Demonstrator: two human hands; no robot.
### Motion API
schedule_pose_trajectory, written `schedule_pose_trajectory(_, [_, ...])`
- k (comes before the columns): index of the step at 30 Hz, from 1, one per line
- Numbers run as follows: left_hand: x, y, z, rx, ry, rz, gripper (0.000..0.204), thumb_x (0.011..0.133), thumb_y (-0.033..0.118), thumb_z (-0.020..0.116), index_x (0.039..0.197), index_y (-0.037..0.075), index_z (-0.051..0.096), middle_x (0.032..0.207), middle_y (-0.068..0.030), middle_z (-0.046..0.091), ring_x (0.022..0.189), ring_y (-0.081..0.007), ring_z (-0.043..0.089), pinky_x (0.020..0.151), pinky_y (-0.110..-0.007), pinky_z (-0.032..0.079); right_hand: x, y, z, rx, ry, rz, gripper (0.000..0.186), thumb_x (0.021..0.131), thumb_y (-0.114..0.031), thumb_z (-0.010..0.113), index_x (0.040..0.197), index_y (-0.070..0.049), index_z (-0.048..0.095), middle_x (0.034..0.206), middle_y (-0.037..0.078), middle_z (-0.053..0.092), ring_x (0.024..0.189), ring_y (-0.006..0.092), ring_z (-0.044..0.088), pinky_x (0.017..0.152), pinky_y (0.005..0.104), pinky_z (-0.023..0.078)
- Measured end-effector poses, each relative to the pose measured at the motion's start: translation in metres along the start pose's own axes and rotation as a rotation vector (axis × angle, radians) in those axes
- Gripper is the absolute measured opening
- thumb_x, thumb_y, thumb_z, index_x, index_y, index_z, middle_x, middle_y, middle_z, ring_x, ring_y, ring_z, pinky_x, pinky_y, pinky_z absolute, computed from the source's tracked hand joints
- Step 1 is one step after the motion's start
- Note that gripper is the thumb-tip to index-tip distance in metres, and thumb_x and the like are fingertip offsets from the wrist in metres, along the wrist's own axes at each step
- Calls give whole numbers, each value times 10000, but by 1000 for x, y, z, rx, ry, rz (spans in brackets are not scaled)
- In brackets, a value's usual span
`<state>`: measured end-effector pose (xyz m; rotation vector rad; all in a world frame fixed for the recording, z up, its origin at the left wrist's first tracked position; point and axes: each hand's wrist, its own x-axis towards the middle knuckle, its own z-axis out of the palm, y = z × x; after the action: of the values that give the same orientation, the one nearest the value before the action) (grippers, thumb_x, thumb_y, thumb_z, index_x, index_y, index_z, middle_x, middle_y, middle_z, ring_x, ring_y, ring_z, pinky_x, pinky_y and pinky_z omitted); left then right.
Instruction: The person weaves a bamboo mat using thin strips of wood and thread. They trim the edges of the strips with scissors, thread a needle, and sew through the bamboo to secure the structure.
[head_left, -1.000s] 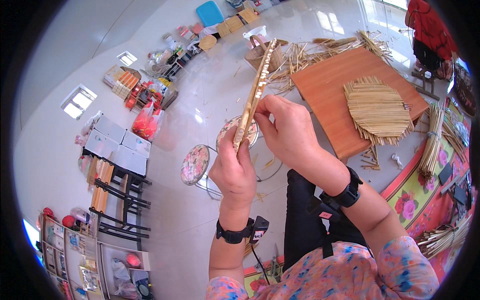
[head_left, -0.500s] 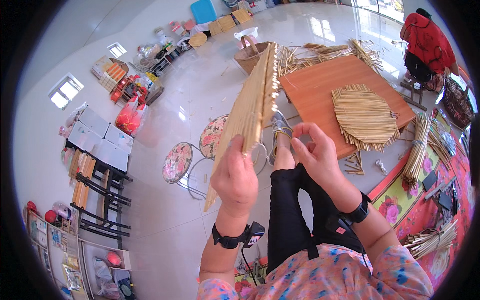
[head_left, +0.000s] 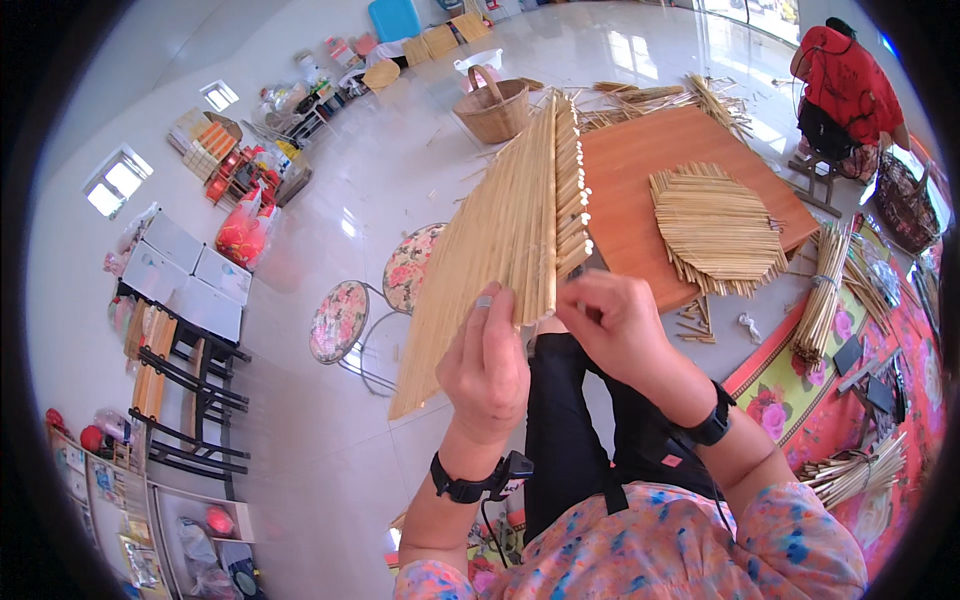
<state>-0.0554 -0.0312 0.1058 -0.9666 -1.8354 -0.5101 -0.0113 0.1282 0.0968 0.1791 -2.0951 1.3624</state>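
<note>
Panel of stalks (head_left: 490,240) slants in the air by the left edge of the counter (head_left: 622,195), its near end grasped by the left hand (head_left: 487,375); the right hand (head_left: 610,310) curls beside that end, grip unclear.

Black wristbands (head_left: 460,489) and trousers (head_left: 562,425) accompany a blue-flecked pink shirt (head_left: 685,550).

From the left hand's (head_left: 487,365) grip, the straw panel (head_left: 485,235) is blocking the way forward and left, two flowered stools (head_left: 339,322) standing beyond. Just right, the right hand (head_left: 612,312) is crowding the panel's edge; farther forward-right, the table (head_left: 625,180) is obstructing. Bodyward, a gap is running between the forearms.
</note>
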Motion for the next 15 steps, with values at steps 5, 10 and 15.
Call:
schedule_pose_trajectory(5, [-12, 12, 8, 15, -10, 28, 222, 826, -4, 625, 1044, -26, 592, 920, -187, 672, 816, -317, 690, 662, -353, 574, -46, 43, -31, -75, -257, 134, 57, 775, -64, 665, 766, -8, 659, 664, 141, 605, 587, 280, 598, 552, 347, 473])
schedule_pose_trajectory(10, [-21, 22, 15, -9, -46, 86, 238, 823, 23, 652, 1051, -15, 594, 929, -174, 673, 823, -318, 691, 667, -342, 578, -35, 54, -39, 16, 98, 227, 230, 783, -45, 656, 1004, 9, 623, 917, 123, 655, 559, 141, 600, 523, 278, 478])
schedule_pose_trajectory(15, [-16, 20, 13, -21, -43, 37, 268, 808, -10, 656, 1068, -10, 588, 922, -175, 674, 831, -323, 691, 685, -353, 580, -15, 30, -18, 422, 109, 341, 282, 845, -33, 630, 1111, 41, 576, 958, 70, 633, 621, 78, 601, 531, 252, 486])
